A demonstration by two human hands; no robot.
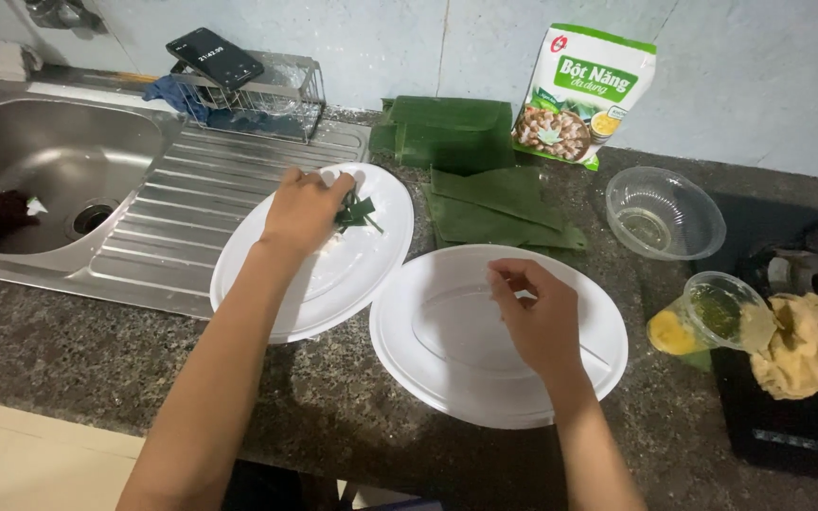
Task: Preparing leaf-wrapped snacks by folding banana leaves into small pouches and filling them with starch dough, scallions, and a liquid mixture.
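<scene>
Two white oval plates lie on a dark granite counter. My left hand (302,210) rests over the left plate (257,284), its fingers closed on a small folded green leaf piece (355,212). My right hand (539,318) hovers above the right plate (409,360), thumb and forefinger pinched together; nothing is visibly between them. A stack of folded green banana leaves (499,203) lies just behind both plates.
A steel sink (40,161) with drainboard sits at left, with a wire rack (267,95) holding a phone behind it. A flour packet (584,95) leans on the wall. A clear bowl (665,210), a tipped plastic cup (707,317) and crumpled yellow dough (807,345) lie at right.
</scene>
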